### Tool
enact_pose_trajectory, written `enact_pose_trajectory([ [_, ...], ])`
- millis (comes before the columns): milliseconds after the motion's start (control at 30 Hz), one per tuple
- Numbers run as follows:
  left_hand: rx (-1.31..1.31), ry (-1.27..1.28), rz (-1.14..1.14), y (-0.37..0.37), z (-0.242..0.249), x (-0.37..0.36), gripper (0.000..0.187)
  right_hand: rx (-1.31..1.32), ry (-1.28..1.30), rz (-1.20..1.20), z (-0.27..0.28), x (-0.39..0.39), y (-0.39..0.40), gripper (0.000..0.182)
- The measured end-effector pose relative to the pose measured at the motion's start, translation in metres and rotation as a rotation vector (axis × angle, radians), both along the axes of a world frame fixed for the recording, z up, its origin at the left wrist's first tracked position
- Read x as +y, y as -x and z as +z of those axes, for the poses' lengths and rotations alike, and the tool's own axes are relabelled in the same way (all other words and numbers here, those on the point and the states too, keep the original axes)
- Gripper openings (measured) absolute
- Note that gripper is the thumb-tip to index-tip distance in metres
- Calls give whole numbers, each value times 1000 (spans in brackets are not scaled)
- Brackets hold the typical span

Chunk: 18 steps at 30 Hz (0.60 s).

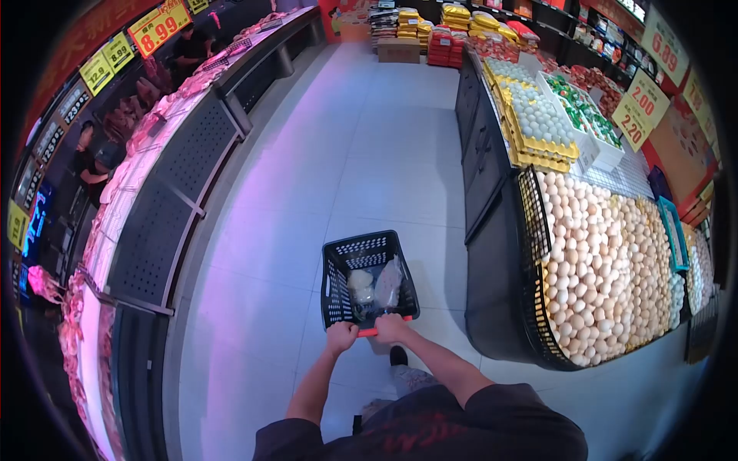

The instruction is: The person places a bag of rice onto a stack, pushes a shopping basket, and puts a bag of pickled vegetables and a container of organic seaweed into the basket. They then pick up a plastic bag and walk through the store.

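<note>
Both hands are closed around the red handle (368, 333) of a black shopping basket (332, 265) with slotted sides. My left hand (342, 336) grips the handle's left end, and my right hand (393, 329) wraps the part farther right. Inside the basket lie a clear bag with something pale in it (360, 287) and a second plastic bag with whitish and pinkish contents (390, 282). The basket is out in front of my body, over the tiled floor.
A long counter of raw meat (146, 150) runs along the left, with people (96, 163) behind it. On the right stands a bin of brown eggs (588, 261), beside egg trays (538, 115). Stacked bags (446, 46) stand at the aisle's far end. Price signs (640, 110) hang on both sides.
</note>
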<state>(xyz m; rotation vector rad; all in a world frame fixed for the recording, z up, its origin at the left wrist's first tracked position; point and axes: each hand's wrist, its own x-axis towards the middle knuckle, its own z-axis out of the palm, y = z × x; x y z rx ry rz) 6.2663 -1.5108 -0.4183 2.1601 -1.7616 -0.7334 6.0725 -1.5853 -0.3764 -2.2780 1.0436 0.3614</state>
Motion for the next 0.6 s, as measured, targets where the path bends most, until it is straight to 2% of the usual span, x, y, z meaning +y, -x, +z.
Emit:
enact_pose_trajectory([
  [467, 92, 88, -188, -147, -9, -390, 32, 49, 31, -164, -18, -360, -137, 32],
  [600, 110, -1, -286, -180, -1, -508, 33, 103, 56, -212, -13, -466, -171, 29],
])
